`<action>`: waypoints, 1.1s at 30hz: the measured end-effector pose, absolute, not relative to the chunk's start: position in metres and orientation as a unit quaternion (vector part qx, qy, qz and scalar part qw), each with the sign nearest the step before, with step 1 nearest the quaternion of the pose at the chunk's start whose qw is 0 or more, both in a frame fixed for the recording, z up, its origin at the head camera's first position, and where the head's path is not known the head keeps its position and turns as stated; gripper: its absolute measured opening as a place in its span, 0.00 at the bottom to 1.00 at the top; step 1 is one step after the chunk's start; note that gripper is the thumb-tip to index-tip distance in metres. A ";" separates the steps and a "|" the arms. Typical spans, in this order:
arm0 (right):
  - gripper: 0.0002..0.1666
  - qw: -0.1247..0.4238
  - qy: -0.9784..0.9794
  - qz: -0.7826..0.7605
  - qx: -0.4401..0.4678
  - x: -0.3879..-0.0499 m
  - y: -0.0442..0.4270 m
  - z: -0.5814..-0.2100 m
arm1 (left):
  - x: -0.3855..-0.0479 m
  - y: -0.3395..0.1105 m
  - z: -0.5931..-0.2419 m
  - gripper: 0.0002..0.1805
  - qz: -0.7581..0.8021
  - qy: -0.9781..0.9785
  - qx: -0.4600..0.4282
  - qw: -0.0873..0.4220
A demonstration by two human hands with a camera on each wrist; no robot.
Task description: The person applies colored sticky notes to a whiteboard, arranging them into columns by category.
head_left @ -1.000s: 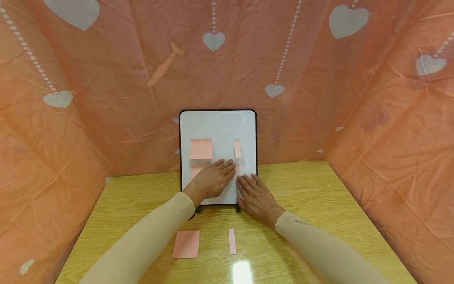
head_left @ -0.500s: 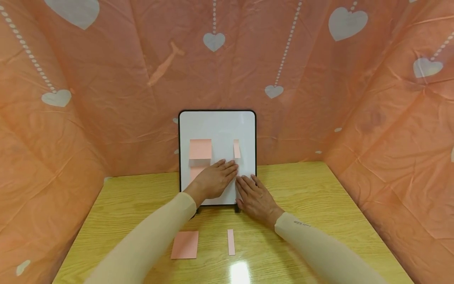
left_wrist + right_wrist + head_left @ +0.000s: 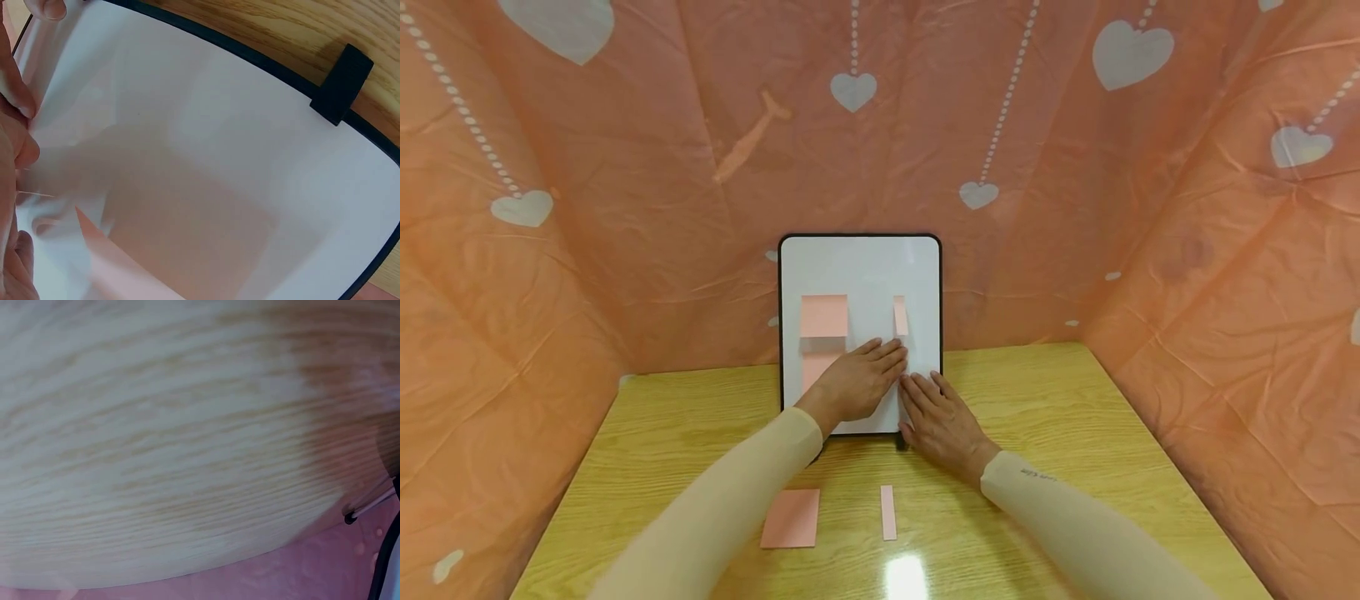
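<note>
A white board [image 3: 865,265] with a black frame stands upright on the table. My left hand [image 3: 859,383] lies on its front with straight fingers, fingertips just below a narrow pink sticky strip [image 3: 900,316]. Touching the board's lower right part are the extended fingers of my right hand [image 3: 946,425]. What lies beneath the fingertips is hidden. Two square pink sticky notes are on the board's left side: an upper note [image 3: 823,316] and a lower note [image 3: 817,369], partly covered by my left hand. In the left wrist view, fingers [image 3: 15,147] show along the left edge.
On the wooden table [image 3: 1045,392], nearer me, lie a square pink note pad [image 3: 791,518] and a narrow pink strip [image 3: 888,512]. A black foot [image 3: 342,84] supports the board's bottom edge. Orange cloth [image 3: 880,167] with white hearts hangs behind and at both sides.
My left hand has slid slightly to the right across the board, toward the right hand, covering the spot below the narrow strip. The right hand stays in place.
</note>
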State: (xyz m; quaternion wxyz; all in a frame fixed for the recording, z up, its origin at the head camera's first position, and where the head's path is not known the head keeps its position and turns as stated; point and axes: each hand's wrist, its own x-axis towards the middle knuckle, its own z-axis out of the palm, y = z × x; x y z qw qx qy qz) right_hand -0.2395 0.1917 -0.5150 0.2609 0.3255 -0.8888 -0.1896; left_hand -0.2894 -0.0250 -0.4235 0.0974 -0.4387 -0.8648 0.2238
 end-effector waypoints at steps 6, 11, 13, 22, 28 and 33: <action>0.38 0.261 -0.887 -0.197 0.325 -0.238 0.194 -0.517 | -0.290 -0.019 -0.424 0.30 0.228 -0.859 -0.447 0.099; 0.38 0.272 -0.886 -0.184 0.327 -0.238 0.193 -0.517 | -0.289 -0.023 -0.422 0.30 0.240 -0.863 -0.435 0.088; 0.38 0.275 -0.886 -0.179 0.327 -0.239 0.192 -0.517 | -0.288 -0.025 -0.421 0.30 0.241 -0.866 -0.430 0.086; 0.38 0.273 -0.889 -0.173 0.325 -0.238 0.191 -0.517 | -0.287 -0.029 -0.423 0.29 0.217 -0.870 -0.431 0.096; 0.37 0.277 -0.888 -0.169 0.326 -0.238 0.191 -0.517 | -0.280 -0.031 -0.422 0.28 0.200 -0.879 -0.421 0.102; 0.37 0.273 -0.892 -0.154 0.324 -0.236 0.192 -0.518 | -0.272 -0.032 -0.426 0.28 0.165 -0.898 -0.397 0.094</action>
